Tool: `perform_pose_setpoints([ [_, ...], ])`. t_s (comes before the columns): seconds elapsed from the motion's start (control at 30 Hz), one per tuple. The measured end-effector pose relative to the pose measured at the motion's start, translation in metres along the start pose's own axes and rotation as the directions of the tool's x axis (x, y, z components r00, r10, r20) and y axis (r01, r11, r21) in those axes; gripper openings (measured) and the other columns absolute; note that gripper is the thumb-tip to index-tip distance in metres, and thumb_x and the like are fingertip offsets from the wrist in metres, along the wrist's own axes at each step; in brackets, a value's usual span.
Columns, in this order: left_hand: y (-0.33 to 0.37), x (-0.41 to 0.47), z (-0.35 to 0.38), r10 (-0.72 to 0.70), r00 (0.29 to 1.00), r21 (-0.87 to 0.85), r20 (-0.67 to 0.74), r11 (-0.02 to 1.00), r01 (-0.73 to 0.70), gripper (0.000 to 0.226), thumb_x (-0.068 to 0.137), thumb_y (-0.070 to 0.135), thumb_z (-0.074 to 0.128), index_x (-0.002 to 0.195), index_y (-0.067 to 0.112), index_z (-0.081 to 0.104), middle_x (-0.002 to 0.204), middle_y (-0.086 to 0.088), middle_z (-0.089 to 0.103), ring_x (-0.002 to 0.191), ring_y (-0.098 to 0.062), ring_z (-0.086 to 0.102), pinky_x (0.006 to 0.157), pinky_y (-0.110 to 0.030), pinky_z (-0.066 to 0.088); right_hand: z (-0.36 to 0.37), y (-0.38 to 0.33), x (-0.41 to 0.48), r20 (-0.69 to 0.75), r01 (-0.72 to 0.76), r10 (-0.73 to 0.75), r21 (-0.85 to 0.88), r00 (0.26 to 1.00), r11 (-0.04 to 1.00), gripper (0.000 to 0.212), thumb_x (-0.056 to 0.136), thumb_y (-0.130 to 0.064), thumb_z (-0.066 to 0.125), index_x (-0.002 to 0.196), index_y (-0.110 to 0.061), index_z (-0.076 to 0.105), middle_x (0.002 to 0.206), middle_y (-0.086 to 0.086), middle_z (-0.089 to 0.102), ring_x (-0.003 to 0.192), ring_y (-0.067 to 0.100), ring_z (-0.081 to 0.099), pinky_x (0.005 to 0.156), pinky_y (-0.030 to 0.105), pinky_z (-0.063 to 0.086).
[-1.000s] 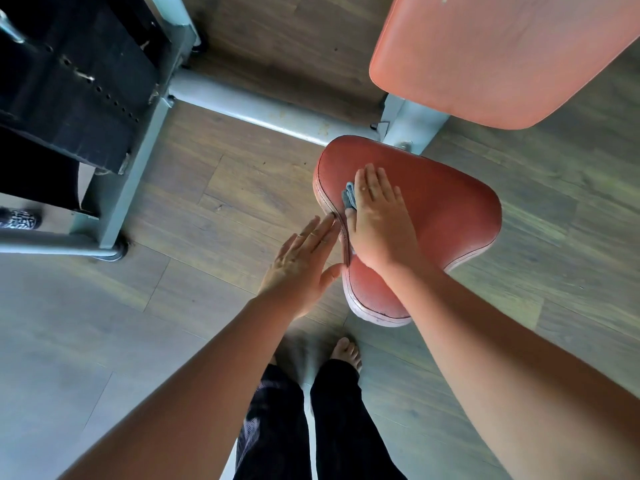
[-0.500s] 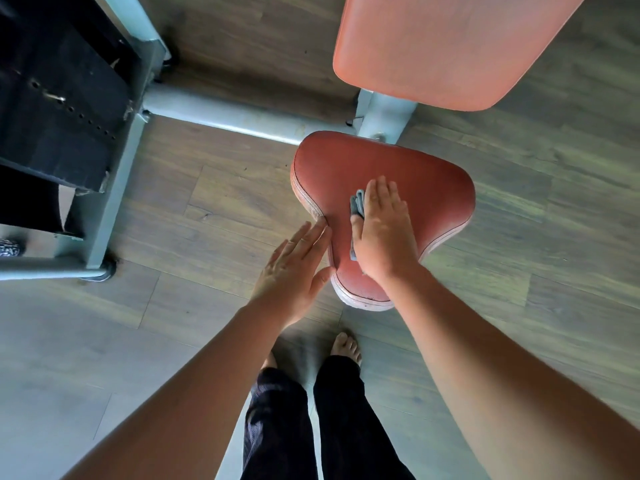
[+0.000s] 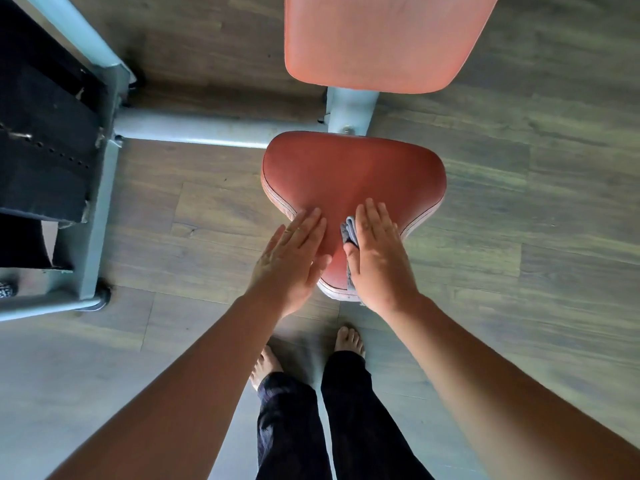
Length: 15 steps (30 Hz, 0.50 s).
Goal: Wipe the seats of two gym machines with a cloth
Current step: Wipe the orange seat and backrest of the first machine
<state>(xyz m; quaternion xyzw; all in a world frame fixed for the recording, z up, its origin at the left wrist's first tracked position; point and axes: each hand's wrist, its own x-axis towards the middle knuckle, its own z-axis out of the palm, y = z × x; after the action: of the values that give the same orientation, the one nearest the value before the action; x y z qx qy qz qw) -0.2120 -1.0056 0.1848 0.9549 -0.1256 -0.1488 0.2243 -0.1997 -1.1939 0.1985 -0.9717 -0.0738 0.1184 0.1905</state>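
Observation:
A red padded seat [image 3: 349, 174] of a gym machine sits below me, its narrow end pointing at my feet. My right hand [image 3: 377, 258] lies flat on the seat's near right part, pressing a grey-blue cloth [image 3: 349, 231] that peeks out beside my thumb. Flat and with fingers together, my left hand [image 3: 294, 258] rests against the seat's near left edge and holds nothing. The red backrest pad [image 3: 384, 39] stands beyond the seat.
The machine's pale blue steel frame [image 3: 194, 128] runs along the wooden floor to the left, with a black weight stack [image 3: 38, 140] at far left. My bare feet [image 3: 348, 341] and dark trousers stand just in front of the seat.
My right hand has slid the cloth from the seat's far left toward its near narrow end. My left hand has moved onto the seat's left edge.

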Motion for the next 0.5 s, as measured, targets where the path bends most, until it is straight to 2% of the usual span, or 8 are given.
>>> perform_pose_setpoints([
  [0.07,0.003,0.004,-0.002,0.021,1.000,0.021,0.007,1.000,-0.021,0.066,0.104,0.050,0.028,0.162,0.018,0.027,0.172,0.004,0.018,0.159,-0.016,0.010,0.128,-0.044,0.017,-0.001,0.013,0.002,0.047,0.062,-0.063,0.011,0.997,0.998,0.062,0.101,-0.034,0.035,0.154,-0.001,0.033,0.163,0.019,0.029,0.154,0.036,0.023,0.123,0.052,0.026],
  [0.1,0.004,0.006,-0.002,0.031,0.999,0.035,0.014,0.999,-0.032,0.066,0.104,0.050,0.027,0.162,0.017,0.027,0.172,0.003,0.018,0.160,-0.016,0.010,0.129,-0.045,0.017,-0.003,0.019,0.016,0.035,0.044,-0.044,0.005,0.998,0.999,0.061,0.103,-0.032,0.037,0.155,-0.001,0.032,0.164,0.019,0.028,0.154,0.035,0.022,0.123,0.053,0.025],
  [0.2,0.011,0.015,-0.004,0.051,0.998,0.053,0.031,0.997,-0.052,0.065,0.105,0.049,0.027,0.163,0.019,0.024,0.172,0.004,0.016,0.160,-0.016,0.007,0.129,-0.043,0.013,-0.010,0.025,0.064,0.016,-0.127,0.128,-0.040,0.992,0.991,0.060,0.106,-0.027,0.037,0.159,-0.005,0.021,0.169,0.014,0.017,0.157,0.031,0.010,0.127,0.049,0.013],
  [0.27,0.016,0.021,-0.004,0.064,0.998,0.061,0.022,0.996,-0.066,0.064,0.106,0.048,0.029,0.162,0.018,0.026,0.172,0.003,0.018,0.160,-0.018,0.009,0.130,-0.042,0.012,-0.008,0.020,0.064,-0.022,-0.174,0.173,-0.026,0.985,0.984,0.060,0.106,-0.026,0.036,0.159,-0.006,0.018,0.169,0.013,0.015,0.157,0.031,0.008,0.126,0.047,0.011],
  [0.4,0.025,0.031,0.001,0.104,0.994,0.047,-0.028,0.994,-0.103,0.059,0.106,0.039,0.036,0.159,0.014,0.035,0.168,-0.002,0.030,0.158,-0.021,0.019,0.128,-0.046,0.019,0.007,0.011,-0.001,-0.110,-0.071,0.078,0.068,0.991,0.995,0.060,0.100,-0.028,0.038,0.154,0.000,0.034,0.162,0.020,0.032,0.153,0.037,0.022,0.125,0.050,0.022],
  [0.5,0.031,0.038,0.004,0.097,0.995,0.062,-0.011,0.993,-0.096,0.059,0.106,0.039,0.034,0.160,0.016,0.034,0.169,0.000,0.029,0.158,-0.020,0.018,0.129,-0.045,0.016,0.006,0.026,0.011,-0.099,-0.019,0.026,0.076,0.995,0.997,0.059,0.101,-0.028,0.037,0.153,-0.001,0.036,0.163,0.018,0.032,0.154,0.035,0.023,0.123,0.052,0.026],
])
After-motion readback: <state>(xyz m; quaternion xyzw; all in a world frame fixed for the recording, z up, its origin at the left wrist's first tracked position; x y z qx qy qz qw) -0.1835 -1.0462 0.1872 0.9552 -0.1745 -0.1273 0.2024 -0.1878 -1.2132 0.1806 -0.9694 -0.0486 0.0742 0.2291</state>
